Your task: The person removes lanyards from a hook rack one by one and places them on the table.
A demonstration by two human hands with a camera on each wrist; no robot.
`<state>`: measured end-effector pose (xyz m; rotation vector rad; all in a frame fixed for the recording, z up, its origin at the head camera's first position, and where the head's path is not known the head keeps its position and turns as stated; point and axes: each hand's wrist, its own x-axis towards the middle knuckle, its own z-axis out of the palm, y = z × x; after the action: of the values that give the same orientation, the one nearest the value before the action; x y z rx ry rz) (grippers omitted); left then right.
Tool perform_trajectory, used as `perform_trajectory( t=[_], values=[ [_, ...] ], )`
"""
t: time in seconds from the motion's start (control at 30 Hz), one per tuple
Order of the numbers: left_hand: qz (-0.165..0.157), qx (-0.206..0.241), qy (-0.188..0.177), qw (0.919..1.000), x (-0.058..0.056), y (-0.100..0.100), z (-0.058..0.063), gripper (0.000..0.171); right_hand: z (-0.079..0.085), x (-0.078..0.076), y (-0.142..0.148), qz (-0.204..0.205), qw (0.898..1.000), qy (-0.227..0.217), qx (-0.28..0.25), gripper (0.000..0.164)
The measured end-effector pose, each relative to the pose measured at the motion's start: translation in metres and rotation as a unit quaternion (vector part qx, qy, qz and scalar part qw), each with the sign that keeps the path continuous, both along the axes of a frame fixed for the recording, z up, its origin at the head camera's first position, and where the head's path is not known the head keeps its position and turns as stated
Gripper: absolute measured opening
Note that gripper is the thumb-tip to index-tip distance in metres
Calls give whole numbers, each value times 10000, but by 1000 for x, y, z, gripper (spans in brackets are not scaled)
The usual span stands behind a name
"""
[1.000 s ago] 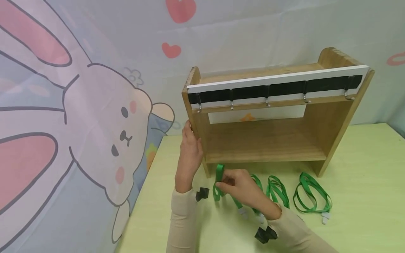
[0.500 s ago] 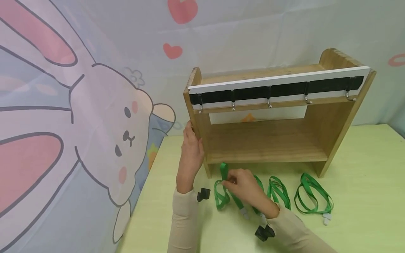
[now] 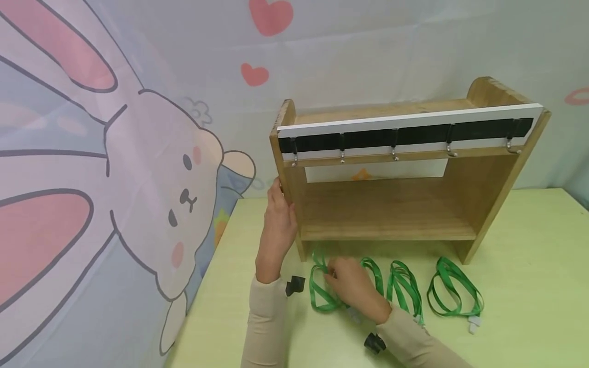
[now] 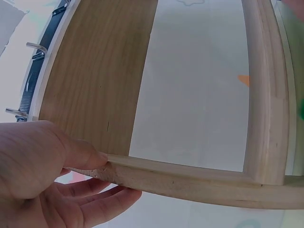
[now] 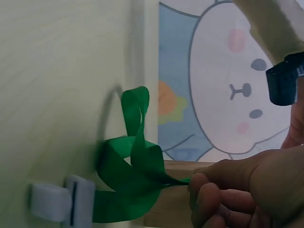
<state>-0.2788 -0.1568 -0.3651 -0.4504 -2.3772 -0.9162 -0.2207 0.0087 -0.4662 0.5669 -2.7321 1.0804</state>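
Note:
A small wooden shelf [image 3: 391, 214] stands on the table. My left hand [image 3: 277, 225] grips the front edge of its left side panel [image 4: 156, 178], thumb on one face and fingers on the other in the left wrist view. Low over the table, in front of the shelf's left end, my right hand [image 3: 353, 283] pinches a green lanyard [image 5: 147, 164] between thumb and fingers. Its ribbon spreads in loose loops, and a pale plastic clip [image 5: 80, 202] hangs at its end. Part of this lanyard is hidden behind the hand in the head view.
To the right lie more green lanyards: one [image 3: 375, 271] beside my hand, a coiled one [image 3: 399, 273], and one [image 3: 443, 266] at far right. Several metal hooks [image 3: 394, 151] line the black strip on the white board [image 3: 414, 113]. A rabbit-printed cloth [image 3: 152, 168] hangs behind.
My right hand has come down toward the table, and the lanyard's raised end has lowered with it while its loops spread out. The left hand keeps its grip on the shelf.

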Motion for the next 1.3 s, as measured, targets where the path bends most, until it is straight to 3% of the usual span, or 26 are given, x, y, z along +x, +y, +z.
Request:
perform_trajectory(
  t=[0.2, 0.43, 0.6, 0.8, 1.07, 1.3],
  values=[
    [-18, -45, 26, 10000, 0, 4, 2, 61, -10, 0, 0, 88, 9996, 261, 107, 29],
    [-18, -77, -34, 10000, 2, 6, 5, 61, -10, -1, 1, 60, 9992, 369, 164, 30],
    [32, -30, 39, 10000, 2, 6, 6, 60, 3, -4, 8, 29, 9999, 140, -3, 18],
    [42, 72, -119, 9999, 4, 8, 4, 63, 20, -4, 22, -11, 9997, -54, -221, 11],
    [-57, 257, -342, 9991, 10, 7, -1, 70, 36, -4, 30, -13, 9999, 80, -118, 11],
    [-147, 68, -426, 9990, 21, -2, 0, 78, 52, -4, 38, 47, 9989, 446, -99, 9]
  ],
)
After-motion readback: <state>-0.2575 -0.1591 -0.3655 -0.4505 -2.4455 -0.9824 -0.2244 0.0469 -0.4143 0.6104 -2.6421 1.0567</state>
